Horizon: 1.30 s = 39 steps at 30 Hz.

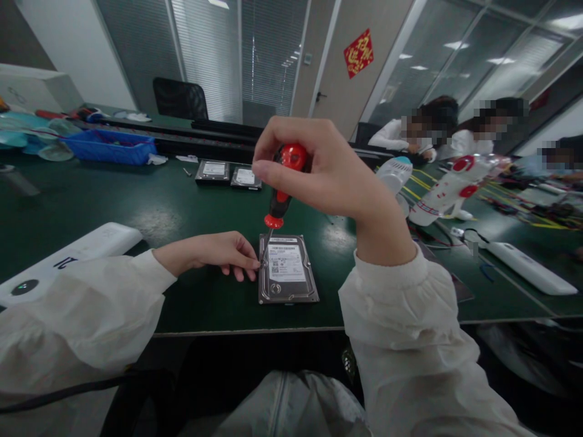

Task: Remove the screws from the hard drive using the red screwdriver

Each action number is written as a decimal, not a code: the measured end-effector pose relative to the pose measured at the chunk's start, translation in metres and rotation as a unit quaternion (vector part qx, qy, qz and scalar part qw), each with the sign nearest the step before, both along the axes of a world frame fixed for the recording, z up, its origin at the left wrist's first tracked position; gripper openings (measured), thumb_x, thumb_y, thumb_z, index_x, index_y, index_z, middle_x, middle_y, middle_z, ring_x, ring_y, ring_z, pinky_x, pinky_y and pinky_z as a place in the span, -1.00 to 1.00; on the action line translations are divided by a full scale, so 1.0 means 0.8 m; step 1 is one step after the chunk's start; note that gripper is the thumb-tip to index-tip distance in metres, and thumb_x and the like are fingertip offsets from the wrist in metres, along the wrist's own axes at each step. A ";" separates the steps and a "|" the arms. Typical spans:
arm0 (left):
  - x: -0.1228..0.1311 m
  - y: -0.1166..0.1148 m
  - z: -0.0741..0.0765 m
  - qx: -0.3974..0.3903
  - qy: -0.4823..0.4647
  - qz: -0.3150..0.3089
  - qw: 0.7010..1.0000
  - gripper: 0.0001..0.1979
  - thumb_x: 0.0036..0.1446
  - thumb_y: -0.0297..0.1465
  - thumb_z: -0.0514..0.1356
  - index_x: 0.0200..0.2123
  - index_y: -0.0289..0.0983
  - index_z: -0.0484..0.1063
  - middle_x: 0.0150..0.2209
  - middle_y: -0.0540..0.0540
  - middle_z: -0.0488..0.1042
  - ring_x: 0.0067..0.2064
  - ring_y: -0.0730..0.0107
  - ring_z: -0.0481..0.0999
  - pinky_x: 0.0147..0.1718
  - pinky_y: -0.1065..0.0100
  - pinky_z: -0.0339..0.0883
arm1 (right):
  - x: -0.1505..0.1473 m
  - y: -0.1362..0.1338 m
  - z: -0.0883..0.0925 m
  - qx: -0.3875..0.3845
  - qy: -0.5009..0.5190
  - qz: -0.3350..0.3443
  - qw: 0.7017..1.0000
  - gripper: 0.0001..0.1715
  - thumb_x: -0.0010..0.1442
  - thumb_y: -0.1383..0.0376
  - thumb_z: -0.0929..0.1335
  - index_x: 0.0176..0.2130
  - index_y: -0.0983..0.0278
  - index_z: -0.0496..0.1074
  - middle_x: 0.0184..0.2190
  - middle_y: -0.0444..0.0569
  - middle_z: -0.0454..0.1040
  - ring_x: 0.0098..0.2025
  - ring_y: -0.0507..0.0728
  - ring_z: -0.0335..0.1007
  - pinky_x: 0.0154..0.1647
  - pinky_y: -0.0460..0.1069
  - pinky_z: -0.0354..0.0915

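A hard drive (288,289) with a white label lies flat on the green table near its front edge. My right hand (319,170) is closed around the red and black handle of a screwdriver (279,205), above the drive. The shaft slants down to the drive's left edge, where its tip is hard to make out. My left hand (228,254) rests on the table to the left, its thumb and forefinger closed at that same edge. Its other fingers are curled below.
Two more hard drives (213,171) (246,177) lie farther back. A blue bin (112,147) stands back left, and a white device (77,255) is by my left forearm. On the right are a white and red bottle-like object (449,191), cables and a white bar (531,267). People sit beyond.
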<state>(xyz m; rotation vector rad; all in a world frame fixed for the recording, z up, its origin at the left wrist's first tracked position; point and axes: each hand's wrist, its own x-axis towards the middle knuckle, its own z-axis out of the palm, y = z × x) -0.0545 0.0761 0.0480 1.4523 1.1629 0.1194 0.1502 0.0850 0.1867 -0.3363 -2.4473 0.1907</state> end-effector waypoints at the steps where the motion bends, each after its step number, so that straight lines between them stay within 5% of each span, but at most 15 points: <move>1: 0.000 0.000 0.000 -0.001 0.001 0.001 1.000 -0.55 -0.12 0.00 0.44 -0.33 -0.26 0.62 -0.28 -0.06 0.67 -0.43 0.53 0.49 -0.55 0.49 0.13 | 0.000 0.000 0.000 -0.003 0.001 -0.002 1.000 -0.87 0.23 0.30 0.30 -0.30 0.31 0.41 -0.32 -0.10 0.45 -0.25 0.03 0.34 -0.12 -0.01 0.28; 5: 0.000 -0.001 -0.001 -0.001 0.003 0.001 1.000 -0.54 -0.14 0.00 0.45 -0.33 -0.25 0.62 -0.29 -0.05 0.67 -0.44 0.53 0.49 -0.56 0.49 0.13 | 0.003 0.000 0.001 -0.019 -0.011 0.021 1.000 -0.89 0.15 0.39 0.28 -0.27 0.30 0.39 -0.24 -0.07 0.45 -0.19 0.06 0.38 -0.12 -0.01 0.30; 11: 0.000 0.000 0.000 0.005 0.003 -0.002 1.000 -0.54 -0.14 0.01 0.45 -0.34 -0.25 0.62 -0.28 -0.06 0.67 -0.44 0.53 0.48 -0.55 0.49 0.12 | 0.001 0.000 -0.002 -0.022 0.014 0.015 1.000 -0.87 0.25 0.26 0.30 -0.24 0.29 0.37 -0.26 -0.12 0.42 -0.18 0.03 0.37 -0.07 -0.01 0.30; 17: 0.001 0.000 0.001 0.002 0.010 0.002 1.000 -0.55 -0.14 0.00 0.45 -0.33 -0.25 0.62 -0.27 -0.07 0.68 -0.43 0.52 0.49 -0.55 0.49 0.13 | 0.010 -0.005 0.009 -0.027 -0.043 0.020 0.999 -0.75 0.04 0.43 0.35 -0.20 0.26 0.35 -0.16 -0.07 0.44 -0.12 0.08 0.37 -0.08 -0.03 0.33; 23: 0.000 -0.001 0.001 0.006 0.008 0.000 1.000 -0.55 -0.12 0.00 0.44 -0.33 -0.26 0.62 -0.27 -0.08 0.68 -0.43 0.52 0.49 -0.54 0.48 0.13 | 0.009 -0.002 0.006 0.003 -0.023 -0.003 1.000 -0.88 0.27 0.25 0.31 -0.24 0.28 0.35 -0.24 -0.11 0.44 -0.19 0.03 0.33 -0.07 -0.02 0.30; 29: 0.000 0.000 0.001 0.002 0.004 -0.003 1.000 -0.56 -0.11 0.01 0.44 -0.34 -0.24 0.62 -0.27 -0.07 0.68 -0.43 0.52 0.49 -0.54 0.49 0.12 | 0.009 -0.007 0.006 -0.015 -0.024 -0.003 1.000 -0.83 0.11 0.40 0.35 -0.24 0.23 0.32 -0.16 -0.07 0.44 -0.11 0.07 0.35 -0.02 -0.02 0.31; 35: 0.000 0.000 0.000 0.003 0.000 0.001 1.000 -0.56 -0.13 0.00 0.45 -0.35 -0.24 0.62 -0.28 -0.07 0.68 -0.44 0.51 0.49 -0.55 0.48 0.12 | 0.005 -0.001 0.002 -0.022 0.011 0.003 1.000 -0.88 0.26 0.26 0.32 -0.21 0.26 0.29 -0.20 -0.07 0.41 -0.15 0.05 0.32 -0.05 -0.02 0.30; 39: 0.002 -0.002 0.001 -0.002 -0.003 0.005 1.000 -0.56 -0.13 -0.01 0.46 -0.35 -0.25 0.61 -0.28 -0.08 0.68 -0.44 0.51 0.49 -0.55 0.48 0.11 | 0.006 0.000 0.003 -0.038 0.012 0.000 0.999 -0.84 0.17 0.34 0.36 -0.22 0.23 0.28 -0.19 -0.08 0.41 -0.17 0.05 0.35 -0.08 -0.03 0.32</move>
